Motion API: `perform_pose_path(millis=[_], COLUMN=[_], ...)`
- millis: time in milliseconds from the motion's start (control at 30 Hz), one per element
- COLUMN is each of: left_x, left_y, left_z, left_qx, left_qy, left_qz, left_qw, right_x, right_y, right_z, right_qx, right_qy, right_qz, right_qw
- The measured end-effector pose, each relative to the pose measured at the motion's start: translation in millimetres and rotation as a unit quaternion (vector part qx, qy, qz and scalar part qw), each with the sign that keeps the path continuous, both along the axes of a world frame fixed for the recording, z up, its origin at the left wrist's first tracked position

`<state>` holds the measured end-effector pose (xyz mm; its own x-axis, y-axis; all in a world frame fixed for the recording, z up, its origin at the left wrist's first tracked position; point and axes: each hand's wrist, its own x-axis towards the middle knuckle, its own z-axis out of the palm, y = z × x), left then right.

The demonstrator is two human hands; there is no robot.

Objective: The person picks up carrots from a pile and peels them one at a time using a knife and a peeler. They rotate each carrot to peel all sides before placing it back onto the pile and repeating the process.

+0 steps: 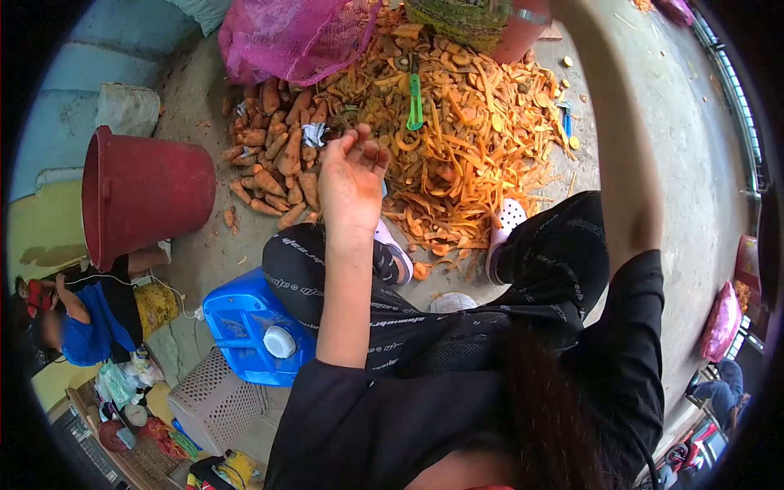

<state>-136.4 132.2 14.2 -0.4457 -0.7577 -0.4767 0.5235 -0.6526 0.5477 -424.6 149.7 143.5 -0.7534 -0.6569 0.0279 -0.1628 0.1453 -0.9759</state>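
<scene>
Black cloth top (pixel 367 425) fills the foreground. From it the left hand (pixel 353 175) rises, fingers loose and spread, gripping nothing, just above a heap of dusty unpeeled orange carrots (pixel 273 159) on the grey concrete floor (pixel 678 204). Touching that heap is a wide pile of orange carrot peelings (pixel 474 139), with a green-handled peeler (pixel 415 102) lying on it. The right arm (pixel 608 122) runs past the top edge, so I cannot tell that hand's grip. A dark-red plastic bucket (pixel 147 192) lies tipped at the left.

Left hand (pixel 351 175) up, fingers loose, above seam between carrot pile (pixel 269 159) and peel heap (pixel 474 139). Straight ahead I see pink mesh sack (pixel 286 37) walling far side. To left, red bucket (pixel 147 196); strip of bare floor (pixel 204 245) between it and carrots. Blue jerrycan (pixel 245 322) crowds left knee. Green peeler (pixel 415 102) lies on heap. Right of peels, concrete open.
</scene>
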Motion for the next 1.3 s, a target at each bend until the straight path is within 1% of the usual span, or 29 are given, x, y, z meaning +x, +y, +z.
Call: perform_pose_path(millis=[33,100,133,167,200,233,267,333,367,433,467,500,600,633,733,767,833,867,933,967,1033,1067,1100,1133,1167,1200,1233,1300], left_x=[-1.9,-9.4,-12.9,-17.0,-20.5,-23.5,-27.2,-30.4,-32.7,-40.6,-47.3,-54.2,-65.8,-68.2,-75.9,-80.2,-88.5,-90.9,-106.4,-118.8,-142.1,-156.7,-168.4,-173.3,-179.4,-187.7,-191.2,-199.1], left_y=[-1.3,-2.2,-2.3,-2.6,-3.0,-3.1,-4.2,-2.3,-0.4,-1.7,-6.2,-11.3,-18.4,-18.9,-28.5,-30.1,-35.6,-42.9,-72.3,-85.6,-130.0,-141.9,-152.2,-159.8,-171.2,-182.8,-193.1,-209.0], left_z=[-1.9,-5.1,-7.1,-11.7,-15.2,-18.2,-20.5,-22.5,-22.2,-21.3,-24.7,-30.6,-42.8,-47.3,-59.0,-57.8,-54.7,-60.0,-75.0,-74.9,-112.4,-117.1,-123.6,-135.8,-153.7,-158.7,-164.6,-193.4], left_qx=[-0.004,-0.010,-0.012,-0.025,-0.022,-0.017,-0.014,-0.015,-0.018,-0.031,-0.036,-0.039,-0.065,-0.065,-0.068,-0.074,-0.083,-0.073,-0.059,-0.089,-0.170,-0.242,-0.308,-0.318,-0.332,-0.349,-0.303,-0.316], left_qy=[-0.013,-0.038,-0.053,-0.057,-0.058,-0.060,-0.059,-0.057,-0.066,-0.088,-0.089,-0.091,-0.131,-0.144,-0.164,-0.173,-0.196,-0.205,-0.215,-0.270,-0.369,-0.470,-0.561,-0.589,-0.613,-0.634,-0.639,-0.657], left_qz=[0.001,0.008,0.011,0.012,0.002,-0.010,-0.022,-0.053,-0.064,-0.088,-0.084,-0.079,-0.076,-0.076,-0.102,-0.110,-0.118,-0.133,-0.158,-0.149,-0.196,-0.198,-0.195,-0.224,-0.252,-0.275,-0.353,-0.345], left_qw=[1.000,0.999,0.998,0.998,0.998,0.998,0.998,0.997,0.996,0.992,0.992,0.992,0.986,0.985,0.979,0.976,0.970,0.967,0.962,0.947,0.893,0.826,0.743,0.709,0.671,0.633,0.613,0.591], right_x=[18.7,21.6,15.5,14.4,15.8,19.3,18.2,32.1,37.6,47.4,51.3,55.9,63.9,64.9,64.3,64.7,63.0,65.0,64.3,66.0,69.3,72.1,76.0,81.6,85.8,85.8,89.6,91.0], right_y=[4.6,3.6,3.4,-8.1,-15.7,-12.1,-9.5,-0.2,-3.9,-1.8,-1.0,-2.7,-2.2,-0.9,-1.5,-1.1,-4.0,-3.6,-7.5,-10.0,-13.5,-15.6,-17.7,-16.3,-11.7,-16.1,-17.1,-19.4], right_z=[-3.5,-53.0,-99.6,-136.3,-170.6,-207.7,-228.0,-223.7,-242.7,-253.6,-252.5,-251.3,-256.6,-267.8,-290.9,-290.2,-289.5,-287.0,-290.4,-291.0,-299.4,-300.6,-302.1,-303.6,-318.8,-321.4,-324.6,-318.2], right_qx=[0.083,0.209,0.160,0.256,0.346,0.344,0.341,0.427,0.451,0.432,0.422,0.454,0.443,0.419,0.404,0.390,0.407,0.417,0.398,0.393,0.376,0.381,0.387,0.393,0.351,0.369,0.390,0.437], right_qy=[0.075,0.106,0.103,0.222,0.333,0.347,0.365,0.302,0.328,0.327,0.329,0.281,0.255,0.262,0.250,0.251,0.225,0.210,0.193,0.181,0.177,0.179,0.182,0.183,0.237,0.235,0.229,0.196], right_qz=[0.033,0.143,0.247,0.284,0.314,0.337,0.358,0.388,0.379,0.365,0.356,0.316,0.301,0.292,0.275,0.270,0.254,0.245,0.241,0.237,0.239,0.223,0.209,0.198,0.190,0.197,0.206,0.220], right_qw=[0.993,0.962,0.950,0.897,0.819,0.804,0.789,0.759,0.738,0.757,0.766,0.785,0.805,0.819,0.836,0.844,0.848,0.850,0.864,0.870,0.877,0.879,0.879,0.879,0.886,0.878,0.868,0.850])
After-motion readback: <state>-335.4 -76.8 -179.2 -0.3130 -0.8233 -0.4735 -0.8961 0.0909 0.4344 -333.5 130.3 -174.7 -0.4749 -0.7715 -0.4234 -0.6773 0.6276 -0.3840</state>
